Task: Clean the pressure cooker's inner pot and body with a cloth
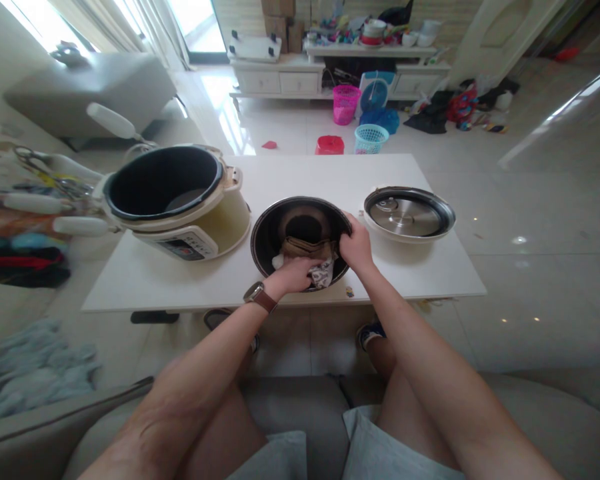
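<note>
A dark inner pot point(266, 243) is tipped towards me near the front edge of the white table. My right hand point(356, 244) grips its right rim, fingers wrapped over the edge. Inside the pot, my left hand point(296, 275), with a watch on the wrist, is closed on a bunched cloth point(307, 249), brown with a white patterned part. The cloth lies against the lower inner wall. Left of the pot stands a cream electric pressure cooker body point(233, 223), uncovered. To the right lies its round lid point(405, 218), metal underside up.
Just beyond the white table point(290, 175) stand a red bin point(330, 145) and a blue basket point(371, 139) on the floor. White-handled utensils point(83, 226) show at the far left. A grey sofa point(300, 413) is beneath me.
</note>
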`<state>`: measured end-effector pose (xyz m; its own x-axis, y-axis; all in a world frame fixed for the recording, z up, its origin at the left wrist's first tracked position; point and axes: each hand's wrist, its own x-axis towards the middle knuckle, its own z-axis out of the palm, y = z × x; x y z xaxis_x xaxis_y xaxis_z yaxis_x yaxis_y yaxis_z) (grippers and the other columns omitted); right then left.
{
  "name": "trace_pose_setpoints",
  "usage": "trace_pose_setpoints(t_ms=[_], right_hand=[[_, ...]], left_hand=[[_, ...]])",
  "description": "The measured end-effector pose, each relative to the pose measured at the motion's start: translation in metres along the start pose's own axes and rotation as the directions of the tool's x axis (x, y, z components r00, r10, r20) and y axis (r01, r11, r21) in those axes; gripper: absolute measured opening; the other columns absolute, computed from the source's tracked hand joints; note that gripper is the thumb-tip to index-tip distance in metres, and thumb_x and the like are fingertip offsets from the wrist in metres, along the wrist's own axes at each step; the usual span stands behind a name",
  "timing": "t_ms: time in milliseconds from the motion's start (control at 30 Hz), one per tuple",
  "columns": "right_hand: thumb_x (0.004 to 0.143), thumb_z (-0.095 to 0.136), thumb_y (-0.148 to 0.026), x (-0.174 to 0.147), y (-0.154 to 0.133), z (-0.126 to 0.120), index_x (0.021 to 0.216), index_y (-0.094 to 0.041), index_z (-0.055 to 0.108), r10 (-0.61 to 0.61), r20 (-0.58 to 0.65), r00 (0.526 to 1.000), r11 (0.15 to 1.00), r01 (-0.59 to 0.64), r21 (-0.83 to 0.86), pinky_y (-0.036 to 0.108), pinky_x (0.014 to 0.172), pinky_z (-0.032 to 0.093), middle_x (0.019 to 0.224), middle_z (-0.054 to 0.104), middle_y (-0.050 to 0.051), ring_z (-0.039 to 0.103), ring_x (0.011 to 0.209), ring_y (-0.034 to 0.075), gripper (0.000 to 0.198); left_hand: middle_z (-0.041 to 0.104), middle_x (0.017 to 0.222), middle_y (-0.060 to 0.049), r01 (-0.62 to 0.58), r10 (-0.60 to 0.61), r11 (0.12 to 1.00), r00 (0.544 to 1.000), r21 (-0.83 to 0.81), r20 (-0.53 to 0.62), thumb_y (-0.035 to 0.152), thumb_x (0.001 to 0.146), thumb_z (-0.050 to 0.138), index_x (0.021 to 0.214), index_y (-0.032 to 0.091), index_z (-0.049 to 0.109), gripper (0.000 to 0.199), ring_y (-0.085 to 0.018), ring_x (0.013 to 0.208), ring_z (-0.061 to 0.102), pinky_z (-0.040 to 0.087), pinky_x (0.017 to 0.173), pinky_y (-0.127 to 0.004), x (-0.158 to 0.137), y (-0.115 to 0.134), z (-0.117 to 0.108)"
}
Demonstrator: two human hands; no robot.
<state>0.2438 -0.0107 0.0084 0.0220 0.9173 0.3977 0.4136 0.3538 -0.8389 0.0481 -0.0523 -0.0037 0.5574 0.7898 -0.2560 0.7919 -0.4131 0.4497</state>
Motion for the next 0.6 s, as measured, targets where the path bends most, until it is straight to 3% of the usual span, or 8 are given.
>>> trace_pose_setpoints(t_ms=[200, 600], right_hand=[[0.073, 0.050, -0.010, -0.0021, -0.0028, 0.0015, 0.128, -0.025, 0.075, 0.002, 0.007, 1.000, 1.000, -0.002, 0.003, 0.049, 0.126, 0.046, 0.137, 0.077, 0.001, 0.066, 0.135, 0.027, 0.062], [0.070, 0.049, -0.009, -0.0035, -0.0031, 0.0019, 0.128, -0.026, 0.074, -0.007, -0.006, 1.000, 1.000, 0.007, -0.029, 0.048, 0.125, 0.049, 0.134, 0.078, -0.001, 0.068, 0.133, 0.026, 0.066]], left_hand=[[0.071, 0.146, -0.010, -0.004, 0.004, 1.000, 1.000, -0.015, -0.012, 0.012, 0.081, 0.065, 0.155, 0.028, 0.060, 0.075, -0.031, 0.139, 0.065, 0.047, 0.121, -0.043, 0.0013, -0.0008, 0.0023], [0.072, 0.145, -0.011, 0.012, -0.012, 1.000, 1.000, -0.012, -0.007, 0.011, 0.084, 0.059, 0.154, 0.027, 0.062, 0.072, -0.031, 0.137, 0.066, 0.049, 0.118, -0.043, 0.0007, 0.0016, 0.0018]])
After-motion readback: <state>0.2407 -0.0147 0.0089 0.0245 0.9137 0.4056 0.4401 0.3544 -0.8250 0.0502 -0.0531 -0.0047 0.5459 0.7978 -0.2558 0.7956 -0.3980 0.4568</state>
